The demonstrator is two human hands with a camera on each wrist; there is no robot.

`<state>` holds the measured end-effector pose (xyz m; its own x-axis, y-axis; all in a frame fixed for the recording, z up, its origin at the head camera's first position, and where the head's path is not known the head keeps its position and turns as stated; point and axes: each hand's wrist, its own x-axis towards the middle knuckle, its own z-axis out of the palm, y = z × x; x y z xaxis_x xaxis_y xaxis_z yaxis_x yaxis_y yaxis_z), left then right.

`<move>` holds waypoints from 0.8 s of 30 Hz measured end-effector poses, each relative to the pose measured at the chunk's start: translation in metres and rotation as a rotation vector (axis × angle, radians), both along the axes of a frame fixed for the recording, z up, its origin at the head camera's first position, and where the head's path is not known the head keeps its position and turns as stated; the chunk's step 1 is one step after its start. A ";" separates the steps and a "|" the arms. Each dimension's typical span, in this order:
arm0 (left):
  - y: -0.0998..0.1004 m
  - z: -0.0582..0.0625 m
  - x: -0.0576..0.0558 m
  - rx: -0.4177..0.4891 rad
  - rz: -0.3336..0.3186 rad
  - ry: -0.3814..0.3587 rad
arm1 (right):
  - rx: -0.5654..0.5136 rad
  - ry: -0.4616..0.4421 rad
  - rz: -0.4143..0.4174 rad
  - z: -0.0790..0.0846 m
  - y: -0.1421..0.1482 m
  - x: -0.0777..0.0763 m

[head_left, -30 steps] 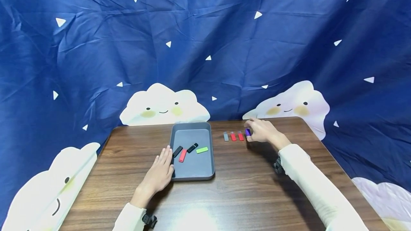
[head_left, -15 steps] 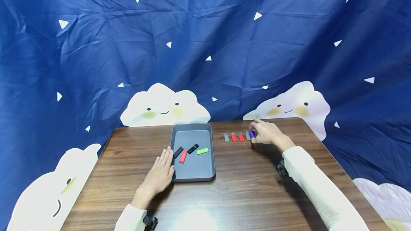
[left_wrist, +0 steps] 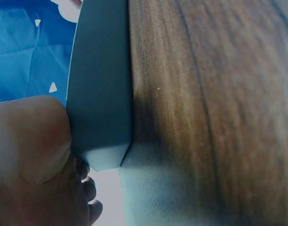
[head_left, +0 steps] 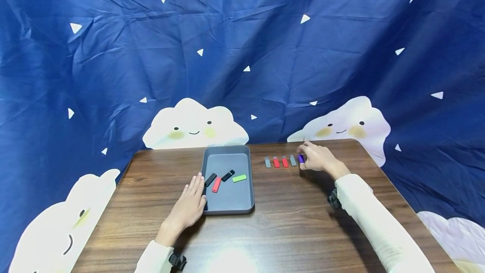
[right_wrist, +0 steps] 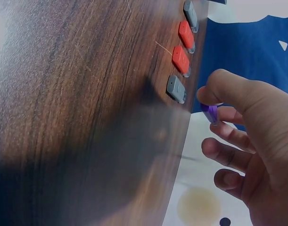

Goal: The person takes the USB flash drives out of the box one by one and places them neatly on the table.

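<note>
My right hand (head_left: 318, 158) pinches a purple USB stick (right_wrist: 210, 113) between thumb and fingers, at the right end of a row near the table's far edge. Left of it in that row lie a grey stick (head_left: 293, 160), a red stick (head_left: 285, 161), another red stick (head_left: 276, 162) and a second grey stick (head_left: 267, 162). My left hand (head_left: 188, 201) rests with straight fingers along the left side of a grey tray (head_left: 229, 202). Inside the tray are a black stick (head_left: 228, 175), another black stick (head_left: 210, 179), a red stick (head_left: 216, 184) and a green stick (head_left: 239, 178).
The wooden table (head_left: 288, 231) ends at its far edge just behind the row and the tray. A blue curtain (head_left: 265, 54) with white clouds hangs behind it.
My right hand has shifted a little to the right with the purple stick, bringing the grey stick beside it into view. My left hand and the tray have stayed put.
</note>
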<state>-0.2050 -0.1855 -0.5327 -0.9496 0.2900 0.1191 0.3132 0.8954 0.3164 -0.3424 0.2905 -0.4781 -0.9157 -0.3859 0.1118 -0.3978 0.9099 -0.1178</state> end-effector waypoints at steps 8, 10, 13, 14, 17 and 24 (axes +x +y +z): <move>-0.001 0.002 -0.001 -0.002 0.000 -0.016 | -0.017 -0.023 -0.004 -0.003 0.003 -0.001; -0.001 0.001 -0.001 -0.002 0.000 -0.017 | -0.019 -0.028 -0.005 -0.004 0.004 -0.001; -0.002 0.001 -0.002 -0.010 0.003 -0.028 | -0.026 -0.030 -0.006 -0.005 0.005 -0.001; -0.002 0.001 -0.002 -0.009 0.004 -0.029 | -0.029 -0.030 -0.005 -0.006 0.006 -0.002; -0.002 0.001 -0.002 -0.008 0.005 -0.026 | -0.042 -0.034 -0.005 -0.007 0.006 -0.003; -0.002 0.002 -0.002 0.008 0.003 -0.020 | -0.054 -0.084 -0.022 -0.012 0.006 -0.008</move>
